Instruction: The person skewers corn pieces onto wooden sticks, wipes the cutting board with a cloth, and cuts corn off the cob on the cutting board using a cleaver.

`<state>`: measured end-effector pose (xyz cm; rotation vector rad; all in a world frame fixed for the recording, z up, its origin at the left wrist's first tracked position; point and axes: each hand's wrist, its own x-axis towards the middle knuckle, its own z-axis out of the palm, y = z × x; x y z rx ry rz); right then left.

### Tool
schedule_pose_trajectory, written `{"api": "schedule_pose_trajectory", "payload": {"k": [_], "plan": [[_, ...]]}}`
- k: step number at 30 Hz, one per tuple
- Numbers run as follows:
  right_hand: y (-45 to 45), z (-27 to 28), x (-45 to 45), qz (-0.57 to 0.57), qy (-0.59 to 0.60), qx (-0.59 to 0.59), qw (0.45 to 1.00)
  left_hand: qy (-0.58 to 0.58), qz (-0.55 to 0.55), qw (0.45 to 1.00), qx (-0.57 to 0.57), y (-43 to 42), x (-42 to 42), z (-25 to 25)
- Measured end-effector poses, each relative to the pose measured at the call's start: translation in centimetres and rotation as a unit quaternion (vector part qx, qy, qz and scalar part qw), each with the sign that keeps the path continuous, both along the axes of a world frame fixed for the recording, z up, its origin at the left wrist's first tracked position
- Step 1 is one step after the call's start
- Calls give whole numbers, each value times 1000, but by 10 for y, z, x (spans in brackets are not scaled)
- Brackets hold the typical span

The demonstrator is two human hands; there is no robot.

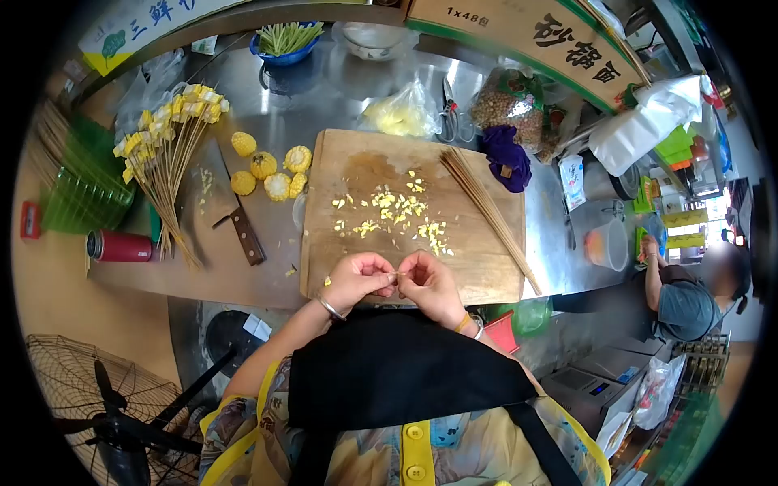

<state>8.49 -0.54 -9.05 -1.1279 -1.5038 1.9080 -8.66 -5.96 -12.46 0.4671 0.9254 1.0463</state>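
My left hand point(362, 278) and my right hand point(431, 285) meet fingertip to fingertip over the near edge of a wooden cutting board point(340, 162). Both are closed in a pinch around something thin and small that I cannot make out. Scattered on the board are yellow corn bits point(393, 209). A bundle of bamboo skewers point(485, 211) lies slantwise along the board's right side. Left of the board sit several corn pieces point(263, 165), with a wooden-handled knife point(245, 235) beyond them. Farther left, many skewers carry corn chunks point(174, 121) at their tips.
A red flask point(119, 246) lies at the table's left edge. Behind the board are a plastic bag point(403, 112), scissors point(450, 113) and a purple cloth point(507, 158). A fan point(113, 413) stands at lower left. Another person point(689, 304) works at the far right.
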Motion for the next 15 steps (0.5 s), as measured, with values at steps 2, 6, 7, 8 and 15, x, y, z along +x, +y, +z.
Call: {"api": "schedule_pose_trajectory", "payload": {"k": [2,6,7,8,15], "plan": [[0,2,0,4,-5,-10,1000,21,-14,999,23,-2,-1,4],[4,13,0,29,31,-92,995,69,-26,994,75,-7,-1,14],[4,12,1,30,31,-95,995,94,-30,989,106,-8,0,18],[5,8,2,33,50,-125,990,95,-30,990,104,-10,1,24],[0,3,-5,-60,106,-237,964,427,34,877,216,-8,8,35]]}}
